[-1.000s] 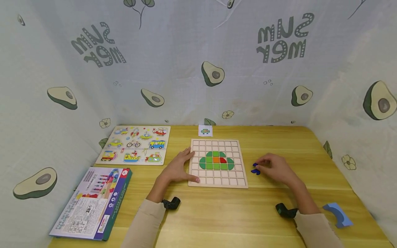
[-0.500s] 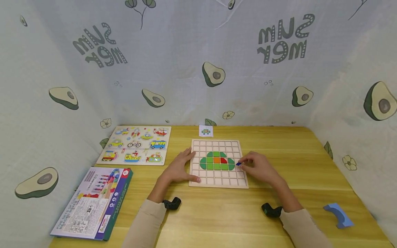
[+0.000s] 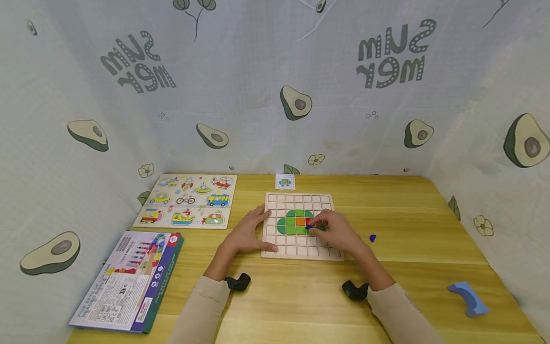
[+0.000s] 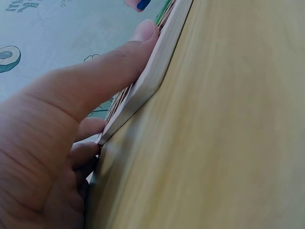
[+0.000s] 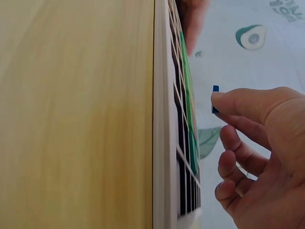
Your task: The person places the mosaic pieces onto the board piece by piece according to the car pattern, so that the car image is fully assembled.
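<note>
My right hand [image 3: 337, 231] pinches a small dark blue tile [image 3: 309, 227] between thumb and fingertips, above the wooden grid board [image 3: 296, 252]. In the right wrist view, the tile [image 5: 216, 99] stands off the board's surface. Green, orange and red tiles [image 3: 300, 221] form a shape in the middle of the grid, partly covered by the right hand. My left hand [image 3: 247, 234] rests at the board's near left corner. Its thumb [image 4: 145, 32] lies along the top and its other fingers touch the left side. A second blue tile [image 3: 372, 237], half-round, lies right of the board.
A picture card [image 3: 285, 181] lies behind the board. To the left are a vehicle puzzle board [image 3: 185, 200] and a flat box [image 3: 124, 284]. A light blue arch block [image 3: 469, 298] lies at the right front. Printed cloth [image 3: 258, 95] encloses the table.
My right hand has picked up one blue tile from the table and carried it left, over the colored tiles. The other blue tile stays behind. The left hand holds its place.
</note>
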Tool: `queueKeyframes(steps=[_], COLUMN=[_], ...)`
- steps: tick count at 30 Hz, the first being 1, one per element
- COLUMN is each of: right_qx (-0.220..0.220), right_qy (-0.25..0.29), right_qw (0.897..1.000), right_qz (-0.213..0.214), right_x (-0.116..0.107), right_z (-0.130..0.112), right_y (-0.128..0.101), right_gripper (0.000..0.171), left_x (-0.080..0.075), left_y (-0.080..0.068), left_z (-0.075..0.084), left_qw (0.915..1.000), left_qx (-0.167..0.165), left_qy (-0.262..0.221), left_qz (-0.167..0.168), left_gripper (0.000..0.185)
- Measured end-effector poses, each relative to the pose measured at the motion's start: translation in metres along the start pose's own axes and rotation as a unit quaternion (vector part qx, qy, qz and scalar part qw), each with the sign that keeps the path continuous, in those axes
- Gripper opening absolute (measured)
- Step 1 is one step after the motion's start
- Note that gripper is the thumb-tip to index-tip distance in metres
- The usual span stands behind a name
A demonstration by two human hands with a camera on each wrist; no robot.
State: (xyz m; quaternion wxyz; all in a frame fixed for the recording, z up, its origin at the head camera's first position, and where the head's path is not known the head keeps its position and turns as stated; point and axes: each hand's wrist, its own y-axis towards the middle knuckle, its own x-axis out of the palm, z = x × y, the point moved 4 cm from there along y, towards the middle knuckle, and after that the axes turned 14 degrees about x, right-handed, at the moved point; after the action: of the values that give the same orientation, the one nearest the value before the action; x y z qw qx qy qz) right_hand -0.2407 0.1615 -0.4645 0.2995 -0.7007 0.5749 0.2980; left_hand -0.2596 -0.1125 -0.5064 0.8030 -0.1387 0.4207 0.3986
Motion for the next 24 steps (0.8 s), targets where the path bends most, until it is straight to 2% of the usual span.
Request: queueKeyframes(steps=[6,14,24], right_qx=[-0.017,-0.017,-0.011], right_qy=[0.007,0.017,0.013], right_qw=[1.000,0.999,0.999], right_qz=[-0.009,-0.034,-0.048], right_x=[0.014,0.032,0.039], right_z=[-0.013,-0.028,-0.032], right_y=[0.003,0.006,0.002], right_gripper=[0.011,0.011,0.007], left_x=[0.000,0.000,-0.001], left_y=[-0.001,0.000,-0.001], left_z=[0.000,-0.001,0.000], left_qw=[1.0000,1.0000,1.0000], left_qx=[0.000,0.003,0.001], left_qy=[-0.002,0.001,0.001], left_qz=[-0.004,-0.006,-0.008], left_gripper=[0.115,0.115,0.115])
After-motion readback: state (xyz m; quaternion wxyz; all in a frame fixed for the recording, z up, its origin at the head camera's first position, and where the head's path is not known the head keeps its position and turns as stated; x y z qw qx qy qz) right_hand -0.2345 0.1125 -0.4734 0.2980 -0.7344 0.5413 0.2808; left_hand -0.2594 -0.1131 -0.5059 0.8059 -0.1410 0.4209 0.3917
